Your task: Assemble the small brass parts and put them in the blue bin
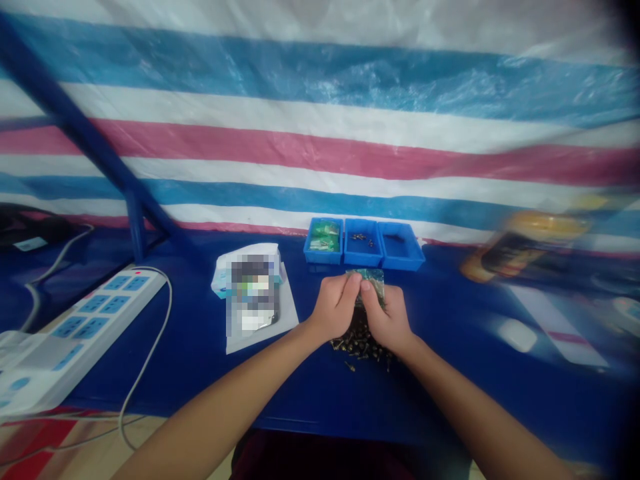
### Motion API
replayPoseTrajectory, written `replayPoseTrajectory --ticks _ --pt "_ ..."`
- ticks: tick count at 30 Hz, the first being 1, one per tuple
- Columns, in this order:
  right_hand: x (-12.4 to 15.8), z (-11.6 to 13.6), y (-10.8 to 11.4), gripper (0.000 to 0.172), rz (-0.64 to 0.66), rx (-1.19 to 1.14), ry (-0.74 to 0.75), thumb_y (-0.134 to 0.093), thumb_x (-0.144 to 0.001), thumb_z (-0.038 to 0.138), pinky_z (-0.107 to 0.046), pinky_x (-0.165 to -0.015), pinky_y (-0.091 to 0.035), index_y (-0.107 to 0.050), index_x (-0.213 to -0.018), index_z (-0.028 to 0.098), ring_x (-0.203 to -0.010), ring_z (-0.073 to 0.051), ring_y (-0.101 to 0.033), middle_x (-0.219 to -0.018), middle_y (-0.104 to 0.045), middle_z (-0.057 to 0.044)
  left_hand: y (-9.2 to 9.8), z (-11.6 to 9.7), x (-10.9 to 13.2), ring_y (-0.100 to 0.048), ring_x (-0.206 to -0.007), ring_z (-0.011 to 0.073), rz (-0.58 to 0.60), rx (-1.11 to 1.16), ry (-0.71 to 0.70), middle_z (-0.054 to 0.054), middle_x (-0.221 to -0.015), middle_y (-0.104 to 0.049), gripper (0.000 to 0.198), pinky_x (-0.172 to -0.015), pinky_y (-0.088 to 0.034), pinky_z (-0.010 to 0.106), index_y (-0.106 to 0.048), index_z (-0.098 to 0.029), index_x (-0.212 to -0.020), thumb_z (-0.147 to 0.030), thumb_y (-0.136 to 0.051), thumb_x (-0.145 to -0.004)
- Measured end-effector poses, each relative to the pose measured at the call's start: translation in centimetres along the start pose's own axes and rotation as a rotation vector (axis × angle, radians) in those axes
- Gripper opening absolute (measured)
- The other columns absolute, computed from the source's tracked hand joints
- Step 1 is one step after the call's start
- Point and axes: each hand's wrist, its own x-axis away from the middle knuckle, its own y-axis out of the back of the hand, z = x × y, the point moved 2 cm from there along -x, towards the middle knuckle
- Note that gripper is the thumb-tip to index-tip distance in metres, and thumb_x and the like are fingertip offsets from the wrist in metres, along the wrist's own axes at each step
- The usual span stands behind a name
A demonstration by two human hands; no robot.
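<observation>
Both of my hands meet above a pile of small brass-coloured screw-like parts [356, 343] on the blue table. My left hand [336, 303] is closed, its thumb pressed on the near edge of a small clear plastic bag [373, 275] with green print. From the other side my right hand [389, 313] pinches the same bag, thumb beside thumb. The bag's lower part and what it holds are hidden by my fingers. Just beyond stand three blue bins: the left bin [324, 257] has green-printed bags, the middle bin [361, 259] a few small metal parts.
The right bin [403, 261] holds something dark. To the left lie a tissue pack [220, 275] on white paper [287, 327] and a power strip [93, 320] with a looping cable. Rightward are a blurred bottle [520, 245] and a white mouse-like object [517, 335].
</observation>
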Motion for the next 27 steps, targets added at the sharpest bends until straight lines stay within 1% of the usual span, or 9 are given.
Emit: replayPoseTrajectory --ticks 8,27 --pt "0.06 -0.10 0.02 0.039 -0.003 -0.023 0.008 -0.048 -0.096 0.025 -0.024 -0.050 -0.028 -0.039 -0.059 0.018 -0.049 -0.008 -0.036 -0.054 -0.038 0.005 0.03 0.05 -0.03 -0.039 -0.053 0.0099 0.011 -0.006 0.000 -0.001 -0.057 -0.043 0.044 -0.053 -0.029 0.027 -0.042 -0.016 -0.062 -0.035 -0.037 -0.101" --pt "0.05 -0.01 0.07 0.037 -0.003 -0.036 0.025 -0.048 -0.096 0.021 -0.023 -0.051 -0.028 -0.040 -0.060 0.017 -0.050 -0.007 -0.037 -0.055 -0.039 0.005 0.07 -0.09 -0.02 -0.039 -0.054 0.0086 0.012 -0.008 -0.022 -0.002 -0.058 -0.043 0.042 -0.054 -0.030 0.025 -0.041 -0.015 -0.062 -0.031 -0.037 -0.101"
